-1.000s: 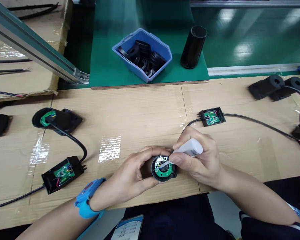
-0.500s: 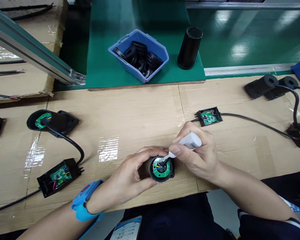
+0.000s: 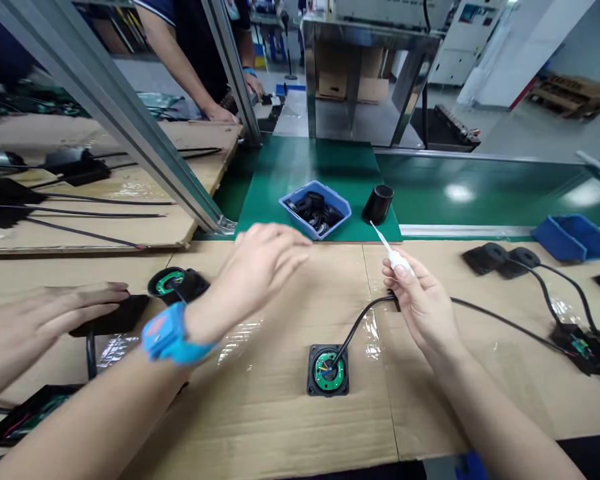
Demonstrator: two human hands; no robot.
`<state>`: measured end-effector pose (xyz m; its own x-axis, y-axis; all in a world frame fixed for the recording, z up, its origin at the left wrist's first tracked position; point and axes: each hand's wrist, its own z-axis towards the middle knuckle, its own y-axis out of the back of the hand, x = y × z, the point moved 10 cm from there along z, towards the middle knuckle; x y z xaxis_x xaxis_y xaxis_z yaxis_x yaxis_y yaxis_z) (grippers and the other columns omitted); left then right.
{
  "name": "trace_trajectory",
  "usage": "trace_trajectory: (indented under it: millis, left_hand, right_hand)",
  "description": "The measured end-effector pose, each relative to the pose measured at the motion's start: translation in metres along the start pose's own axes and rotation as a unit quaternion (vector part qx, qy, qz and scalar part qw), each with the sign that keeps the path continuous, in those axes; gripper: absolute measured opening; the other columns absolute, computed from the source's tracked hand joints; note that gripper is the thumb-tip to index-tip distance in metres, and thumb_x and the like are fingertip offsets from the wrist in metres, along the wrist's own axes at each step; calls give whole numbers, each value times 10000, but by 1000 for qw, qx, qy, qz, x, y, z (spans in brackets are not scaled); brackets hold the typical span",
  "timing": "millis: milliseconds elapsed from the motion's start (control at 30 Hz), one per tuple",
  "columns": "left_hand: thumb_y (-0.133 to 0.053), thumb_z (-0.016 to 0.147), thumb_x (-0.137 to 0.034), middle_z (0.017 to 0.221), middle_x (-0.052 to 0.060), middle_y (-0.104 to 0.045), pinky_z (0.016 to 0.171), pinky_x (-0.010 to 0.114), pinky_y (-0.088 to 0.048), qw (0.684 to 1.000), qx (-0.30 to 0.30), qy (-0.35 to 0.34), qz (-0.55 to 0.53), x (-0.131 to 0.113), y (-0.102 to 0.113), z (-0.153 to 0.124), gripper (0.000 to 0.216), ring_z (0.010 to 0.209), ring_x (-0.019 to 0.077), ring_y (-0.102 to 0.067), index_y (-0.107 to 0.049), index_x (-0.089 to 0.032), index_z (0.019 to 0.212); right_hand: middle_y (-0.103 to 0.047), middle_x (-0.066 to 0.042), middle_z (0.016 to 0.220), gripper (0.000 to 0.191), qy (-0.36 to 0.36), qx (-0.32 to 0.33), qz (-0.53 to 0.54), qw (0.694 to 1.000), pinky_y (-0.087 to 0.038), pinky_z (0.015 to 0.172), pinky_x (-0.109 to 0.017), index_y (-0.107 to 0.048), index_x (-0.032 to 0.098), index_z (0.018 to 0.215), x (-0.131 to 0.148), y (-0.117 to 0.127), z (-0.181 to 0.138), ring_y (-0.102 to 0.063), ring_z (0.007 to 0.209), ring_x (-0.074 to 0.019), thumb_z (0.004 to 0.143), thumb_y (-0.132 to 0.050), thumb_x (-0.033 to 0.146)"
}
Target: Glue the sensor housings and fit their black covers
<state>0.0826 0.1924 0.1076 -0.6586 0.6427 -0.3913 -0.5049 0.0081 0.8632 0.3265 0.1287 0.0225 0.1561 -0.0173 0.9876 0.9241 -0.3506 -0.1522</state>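
Note:
A black housing (image 3: 329, 371) with a round green circuit board inside lies face up on the cardboard, and neither hand touches it. Its black cable (image 3: 363, 319) runs up behind my right hand. My left hand (image 3: 260, 267), with a blue wristband (image 3: 166, 331), hovers open with fingers stretched forward, above the cardboard and just short of the blue bin (image 3: 341, 206) of black rings. It is a little blurred. My right hand (image 3: 423, 303) is closed on a white applicator tube (image 3: 397, 259), whose thin nozzle points up and away.
Another person's hand (image 3: 35, 323) reaches in flat from the left beside a second black housing (image 3: 174, 283). A black cylinder (image 3: 379, 203) stands by the bin. Black parts (image 3: 500, 259), cables and a second blue bin (image 3: 575, 237) lie right. A slanted metal post (image 3: 115, 113) crosses the left; a co-worker (image 3: 200, 60) stands behind.
The view tilted up. My left hand let go of the housing and moved forward towards the bin. My right hand lifted the tube off the board. Another hand came in from the left.

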Motion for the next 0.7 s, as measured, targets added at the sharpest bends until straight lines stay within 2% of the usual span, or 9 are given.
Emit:
trace_trajectory:
  millis: [67,167,233,333,400,467,533,600,700]
  left_hand:
    - [-555,1019,-352,1219,116,-672,940,516,-454,994,-4,20,106,15,0,42,252,1139,345,-556,-704,-226,1178]
    - [-612,990,-295,1247,111,-659,912,467,-417,989,33,-28,144,15,-24,96,239,1153,338,-523,-720,-246,1197]
    - [-671,948,-250,1210,105,-665,917,435,-399,986,55,-58,146,10,-42,118,193,1149,321,-519,-748,-244,1125]
    - [-718,893,-195,1107,123,-665,902,421,-388,983,71,-74,155,9,-61,136,92,1112,318,-521,-763,-200,974]
    - [-742,855,-166,1096,132,-659,890,425,-393,982,72,-78,156,9,-66,140,59,1099,325,-523,-746,-181,912]
    - [-748,826,-139,1137,143,-650,881,433,-405,983,65,-79,152,10,-63,140,84,1105,338,-526,-720,-170,900]
    - [-711,839,-124,1204,156,-632,884,445,-419,986,50,-77,138,7,-53,134,116,1116,342,-533,-692,-165,946]
    - [-642,887,-125,1235,141,-627,899,434,-439,990,40,-74,114,2,-39,115,146,1117,314,-555,-654,-176,1024]
    - [-582,946,-167,1142,69,-656,896,360,-472,997,29,-71,32,-11,-20,63,121,1056,232,-601,-591,-205,1060]
  right_hand:
    - [-732,-67,1195,494,28,16,-59,998,-533,927,-345,-654,242,1207,2,-4,19,-666,1071,-178,835,-750,552]
    - [-729,-102,1205,473,64,35,-109,991,-533,927,-370,-591,221,1131,0,-12,57,-671,1040,-194,841,-724,570]
    - [-735,-111,1173,441,78,46,-131,987,-549,896,-371,-559,215,1075,-5,-19,85,-683,981,-195,838,-735,543]
    - [-717,-88,1139,345,101,57,-176,978,-563,900,-396,-585,181,1080,-12,-30,121,-689,965,-196,903,-714,448]
    - [-702,-66,1109,282,118,60,-209,969,-559,920,-424,-619,160,1096,-14,-36,136,-686,973,-200,938,-693,382]
    - [-710,-56,1057,261,134,58,-241,960,-544,943,-441,-630,169,1093,-12,-40,144,-686,956,-207,906,-728,322]
    - [-724,-72,1062,353,152,46,-262,952,-516,980,-448,-607,195,1133,-5,-40,140,-683,986,-226,836,-780,273]
    - [-719,-104,1130,427,175,33,-272,946,-486,1019,-447,-575,208,1190,8,-36,121,-665,1072,-246,822,-778,285]
    - [-708,-101,1179,292,198,57,-284,936,-456,1057,-432,-609,215,1135,25,-27,70,-643,1140,-241,914,-676,395]
